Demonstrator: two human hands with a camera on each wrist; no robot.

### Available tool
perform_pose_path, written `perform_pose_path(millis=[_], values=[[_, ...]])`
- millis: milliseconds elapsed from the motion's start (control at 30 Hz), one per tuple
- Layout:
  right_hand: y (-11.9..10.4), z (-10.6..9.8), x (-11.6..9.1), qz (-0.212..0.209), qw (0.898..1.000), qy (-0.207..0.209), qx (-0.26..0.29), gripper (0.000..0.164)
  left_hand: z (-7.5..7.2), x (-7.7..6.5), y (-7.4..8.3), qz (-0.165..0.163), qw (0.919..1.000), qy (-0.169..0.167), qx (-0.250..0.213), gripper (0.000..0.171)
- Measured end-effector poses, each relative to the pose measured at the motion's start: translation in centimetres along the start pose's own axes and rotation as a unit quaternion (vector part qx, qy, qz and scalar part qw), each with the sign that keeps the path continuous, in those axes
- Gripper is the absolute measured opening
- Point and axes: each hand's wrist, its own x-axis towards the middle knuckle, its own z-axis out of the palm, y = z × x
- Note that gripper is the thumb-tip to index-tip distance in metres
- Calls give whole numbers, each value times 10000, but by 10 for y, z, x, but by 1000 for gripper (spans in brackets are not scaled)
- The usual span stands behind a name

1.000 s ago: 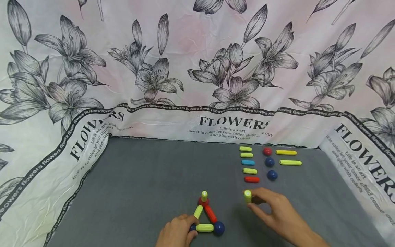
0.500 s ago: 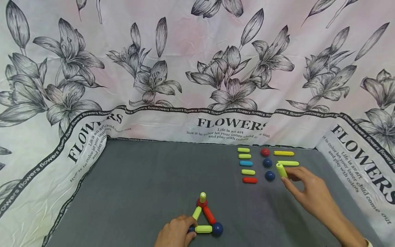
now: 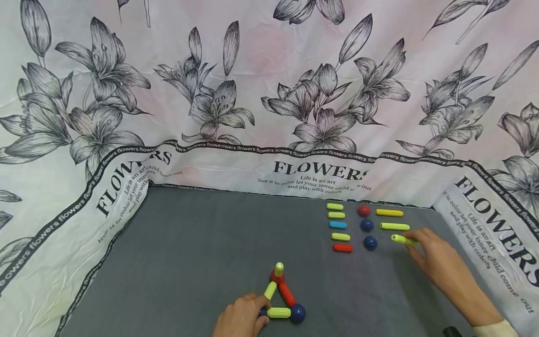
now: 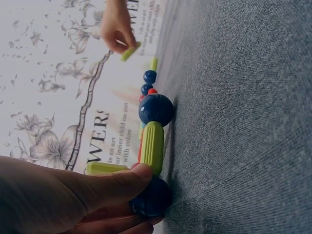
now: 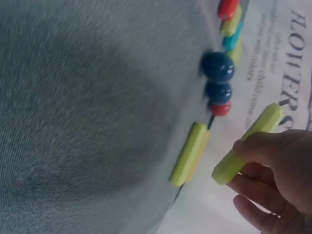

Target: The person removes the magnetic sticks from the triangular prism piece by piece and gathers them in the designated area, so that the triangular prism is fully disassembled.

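Observation:
My left hand (image 3: 241,316) grips the blue ball (image 4: 152,197) at the near-left corner of a triangle of magnetic rods and balls; its thumb lies by the end of the near yellow-green rod (image 3: 279,312). Another blue ball (image 3: 298,313) forms the near-right corner. A red rod (image 3: 287,294) and a yellow-green rod (image 3: 270,290) run to the red ball (image 3: 276,277) at the far corner, where a short yellow-green rod (image 3: 279,268) stands up. At the right, my right hand (image 3: 435,257) pinches a long yellow-green rod (image 5: 248,144) between thumb and fingers, held almost level.
Short rods in yellow-green, blue (image 3: 338,225) and red (image 3: 343,248) lie in a column at the back right. Beside them are a red ball (image 3: 364,210) and two blue balls (image 3: 370,243). A yellow rod (image 3: 389,212) and a yellow-green rod (image 3: 395,226) lie farther right, before the flowered cloth (image 3: 236,168).
My right hand has moved right and away from me with the yellow-green rod, which has tipped from upright to nearly level. My left hand stays on the triangle's blue ball.

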Motion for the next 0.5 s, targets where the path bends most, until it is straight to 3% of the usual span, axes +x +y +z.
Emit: perform_pose_path(millis=[267,500], values=[[19,16,4,-421,9978,-349,-383,38,1,2,-1,-41,10000,-52,16,15],[26,27,8,-277,9948,-882,-416,31,2,4,-2,-82,9999,-119,5,15]])
